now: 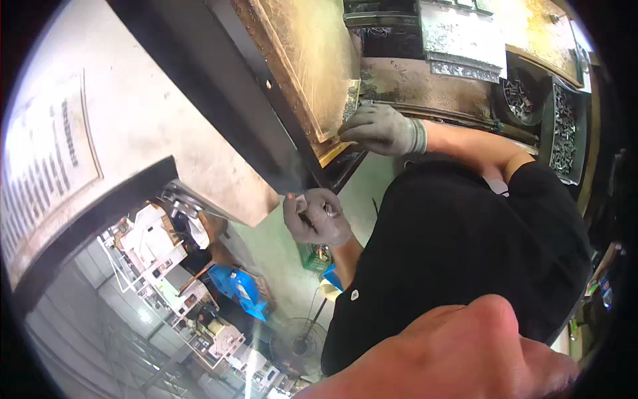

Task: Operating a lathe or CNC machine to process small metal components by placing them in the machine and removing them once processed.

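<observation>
My left hand (316, 217), in a grey work glove, is raised near the lower corner of a dark machine frame (266, 100). Its fingers are curled, and small shiny metal pieces (329, 210) show among them. My right hand (385, 130), gloved the same way, is at the lower end of a yellowed, wood-brown-edged window panel (309, 60). The fingers there are bent and close together, with their tips by the panel's corner; whatever they grip is hidden.
A round bin (518, 100) and a long grey tray (565, 130) of small metal parts stand at the far right. Behind my right hand is a wet metal block (462, 36). A green crate (312, 256), blue bins (242, 289) and a fan (300, 346) stand at lower left.
</observation>
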{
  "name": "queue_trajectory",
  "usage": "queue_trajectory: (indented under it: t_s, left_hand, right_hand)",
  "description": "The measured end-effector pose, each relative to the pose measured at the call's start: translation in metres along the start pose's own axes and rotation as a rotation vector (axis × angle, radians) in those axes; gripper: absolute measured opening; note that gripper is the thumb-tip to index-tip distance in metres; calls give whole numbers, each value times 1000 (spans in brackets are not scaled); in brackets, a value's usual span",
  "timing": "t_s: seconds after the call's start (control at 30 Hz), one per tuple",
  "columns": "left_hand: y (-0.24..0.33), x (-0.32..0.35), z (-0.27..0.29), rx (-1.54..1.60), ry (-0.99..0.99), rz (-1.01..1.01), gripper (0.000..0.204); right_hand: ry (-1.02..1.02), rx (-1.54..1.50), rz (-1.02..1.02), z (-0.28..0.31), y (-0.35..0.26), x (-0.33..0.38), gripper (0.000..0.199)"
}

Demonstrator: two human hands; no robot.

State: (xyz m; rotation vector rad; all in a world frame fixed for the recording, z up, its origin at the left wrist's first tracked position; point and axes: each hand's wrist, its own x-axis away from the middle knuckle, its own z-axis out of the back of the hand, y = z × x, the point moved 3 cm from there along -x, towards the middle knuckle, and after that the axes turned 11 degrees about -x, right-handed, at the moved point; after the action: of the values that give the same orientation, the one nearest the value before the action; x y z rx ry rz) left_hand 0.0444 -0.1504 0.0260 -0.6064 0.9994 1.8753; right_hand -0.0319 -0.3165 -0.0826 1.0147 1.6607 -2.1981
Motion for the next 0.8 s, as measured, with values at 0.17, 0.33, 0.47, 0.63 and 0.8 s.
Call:
queue_trajectory:
  t_s: [0.17, 0.33, 0.47, 0.63, 0.8]
  left_hand:
    - [-2, 7, -8, 153, 15, 175, 40]
    - [4, 4, -10, 191, 103, 337, 39]
    - [7, 0, -11, 35, 99, 294, 39]
    - [3, 13, -4, -166, 116, 353, 40]
    - [8, 5, -3, 190, 120, 315, 32]
  right_hand:
    - [78, -69, -135, 19, 26, -5, 25]
    - [104, -218, -238, 19, 34, -16, 27]
    - [138, -292, -289, 21, 38, -21, 26]
    - [142, -326, -315, 30, 31, -37, 25]
    - [625, -393, -405, 66, 61, -58, 22]
